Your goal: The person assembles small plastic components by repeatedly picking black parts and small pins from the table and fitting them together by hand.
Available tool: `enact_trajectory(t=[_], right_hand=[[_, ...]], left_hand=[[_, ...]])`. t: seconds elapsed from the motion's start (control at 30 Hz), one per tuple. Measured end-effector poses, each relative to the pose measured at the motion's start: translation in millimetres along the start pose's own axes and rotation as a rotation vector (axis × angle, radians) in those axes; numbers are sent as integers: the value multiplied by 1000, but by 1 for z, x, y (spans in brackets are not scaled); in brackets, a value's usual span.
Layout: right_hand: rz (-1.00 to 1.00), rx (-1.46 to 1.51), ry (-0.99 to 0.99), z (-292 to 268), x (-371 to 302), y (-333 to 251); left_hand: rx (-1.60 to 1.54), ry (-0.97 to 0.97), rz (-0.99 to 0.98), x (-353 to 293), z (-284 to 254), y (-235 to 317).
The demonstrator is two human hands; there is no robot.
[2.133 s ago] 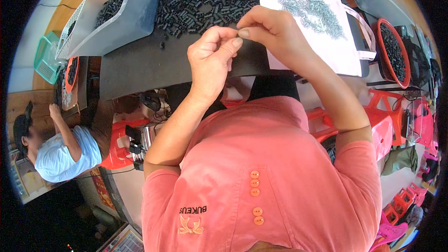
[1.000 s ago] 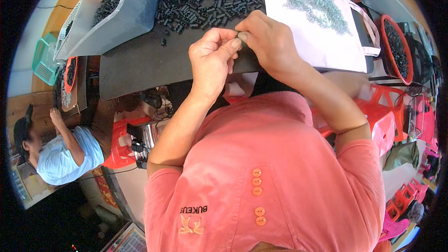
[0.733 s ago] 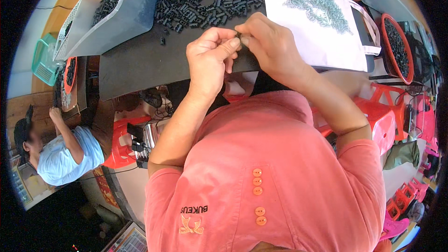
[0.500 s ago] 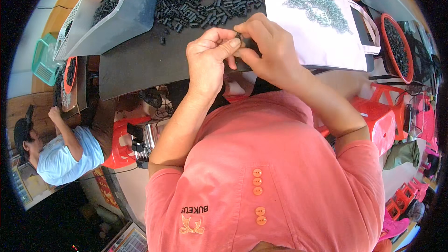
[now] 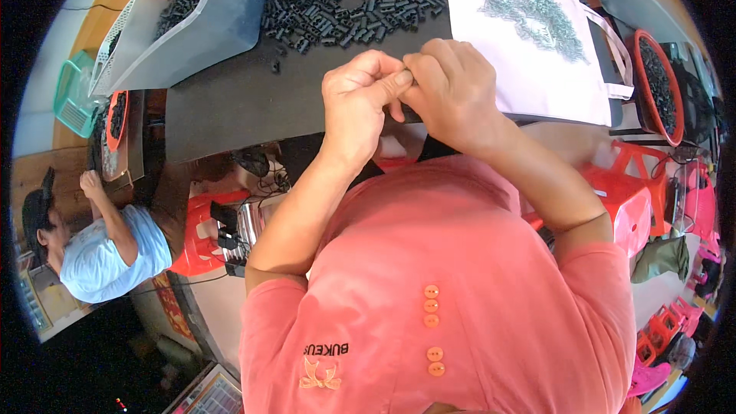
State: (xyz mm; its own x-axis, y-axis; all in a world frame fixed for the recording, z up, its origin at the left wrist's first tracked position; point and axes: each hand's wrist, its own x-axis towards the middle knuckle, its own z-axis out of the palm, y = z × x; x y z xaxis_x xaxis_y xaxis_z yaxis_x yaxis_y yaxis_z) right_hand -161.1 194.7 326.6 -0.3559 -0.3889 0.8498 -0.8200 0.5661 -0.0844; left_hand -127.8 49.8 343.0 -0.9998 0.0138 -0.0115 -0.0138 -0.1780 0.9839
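Note:
My left hand and my right hand meet above the dark table, fingertips touching. Both are closed in a pinch, the left thumb pressed toward the right fingers. The small black part between them is almost wholly hidden by the fingers. Beyond my hands spreads a heap of small black plastic parts, short and tube-like. To the right of my right hand lies a pale cloth bag with handles. On it is a loose pile of thin grey-green pieces, too small to name.
A large translucent bin of black parts stands on the left; a red basket of dark parts is at far right. Red plastic stools stand behind on the right. Another person works at the left beside a green basket.
My hands have shifted slightly right and down in the picture, as has the table scene. My right fingers have folded in closer, covering the small dark part that showed between the fingertips.

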Motion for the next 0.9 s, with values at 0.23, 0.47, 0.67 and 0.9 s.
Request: enact_trajectory(t=[0.23, 0.47, 0.67, 0.9], right_hand=[[-52, 65, -46, -7, 10, -5], [219, 250, -98, -16, 6, -6], [206, 253, -17, -38, -4, 6], [336, 347, 16, -55, -25, 19]], left_hand=[[-43, -57, 2, -1, -6, 3], [139, 25, 161, -7, -3, 18], [879, 549, 795, 26, -75, 134], [1482, 498, 786, 81, -118, 159]])
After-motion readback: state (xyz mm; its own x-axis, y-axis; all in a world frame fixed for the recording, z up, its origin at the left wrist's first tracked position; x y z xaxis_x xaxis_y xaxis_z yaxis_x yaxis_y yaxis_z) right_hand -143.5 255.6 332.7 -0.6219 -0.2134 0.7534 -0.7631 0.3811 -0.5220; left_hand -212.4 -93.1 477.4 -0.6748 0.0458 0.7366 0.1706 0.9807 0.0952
